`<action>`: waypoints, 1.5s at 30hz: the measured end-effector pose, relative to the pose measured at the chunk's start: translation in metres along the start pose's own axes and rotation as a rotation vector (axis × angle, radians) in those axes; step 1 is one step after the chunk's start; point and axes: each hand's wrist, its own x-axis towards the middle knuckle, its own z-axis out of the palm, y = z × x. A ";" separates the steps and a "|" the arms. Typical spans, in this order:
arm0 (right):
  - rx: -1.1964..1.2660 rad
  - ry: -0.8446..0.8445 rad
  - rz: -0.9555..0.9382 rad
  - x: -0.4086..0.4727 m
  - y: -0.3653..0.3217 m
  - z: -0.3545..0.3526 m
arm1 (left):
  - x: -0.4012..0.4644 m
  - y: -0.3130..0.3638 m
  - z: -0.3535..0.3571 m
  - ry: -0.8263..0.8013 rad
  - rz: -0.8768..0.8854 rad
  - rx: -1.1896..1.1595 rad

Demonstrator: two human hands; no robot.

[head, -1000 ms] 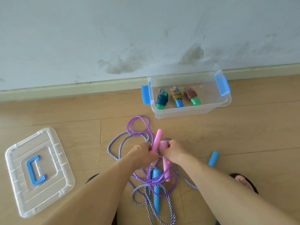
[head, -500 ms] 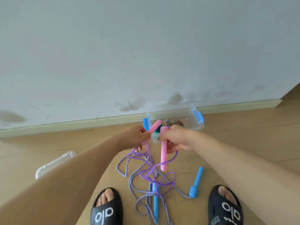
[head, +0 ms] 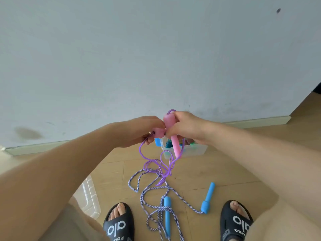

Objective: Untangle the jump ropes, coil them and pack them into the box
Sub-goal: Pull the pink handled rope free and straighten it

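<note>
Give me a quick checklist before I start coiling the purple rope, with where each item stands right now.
1. Both pink handles in hand: ok. The left hand grips one pink handle, the right hand the other.
2. Purple rope clear of the floor: cannot tell; its lowest loops hang right over the striped rope.
3. Purple rope free of the striped rope: cannot tell; the two overlap in the picture.
4. Purple rope knot-free: not ok; its loops bunch together below the hands.
5. Box open and within reach: ok; it sits on the floor under the right hand, with coiled ropes inside.
6. Blue handles out of the way: ok; both lie on the floor.
</note>
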 end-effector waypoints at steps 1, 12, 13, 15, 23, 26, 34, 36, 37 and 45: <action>-0.065 -0.026 0.005 -0.002 0.000 0.003 | -0.003 0.000 0.000 -0.018 -0.006 -0.022; -0.462 0.070 -0.308 -0.001 -0.002 0.017 | -0.006 -0.004 -0.004 0.139 0.094 0.284; -0.487 0.047 -0.333 0.000 -0.003 0.016 | -0.006 -0.003 -0.006 0.165 0.109 0.311; -0.496 0.005 -0.368 0.003 -0.003 0.011 | -0.005 -0.003 -0.009 0.182 0.126 0.326; -0.691 -0.026 -0.191 0.001 -0.004 -0.003 | -0.006 0.004 -0.017 0.264 0.157 0.349; -0.893 -0.074 -0.074 -0.007 -0.010 -0.006 | -0.006 0.004 -0.022 0.318 0.184 0.351; -0.444 0.240 -0.229 0.001 -0.021 -0.031 | -0.009 0.009 -0.026 0.352 0.309 0.450; -0.224 0.126 -0.255 0.001 -0.025 -0.029 | -0.010 0.009 -0.026 0.319 0.360 0.463; -0.165 0.069 -0.267 0.001 -0.027 -0.027 | -0.011 0.008 -0.026 0.296 0.384 0.466; 0.067 -0.059 -0.152 -0.009 -0.033 -0.029 | -0.002 -0.002 -0.037 0.335 0.606 0.685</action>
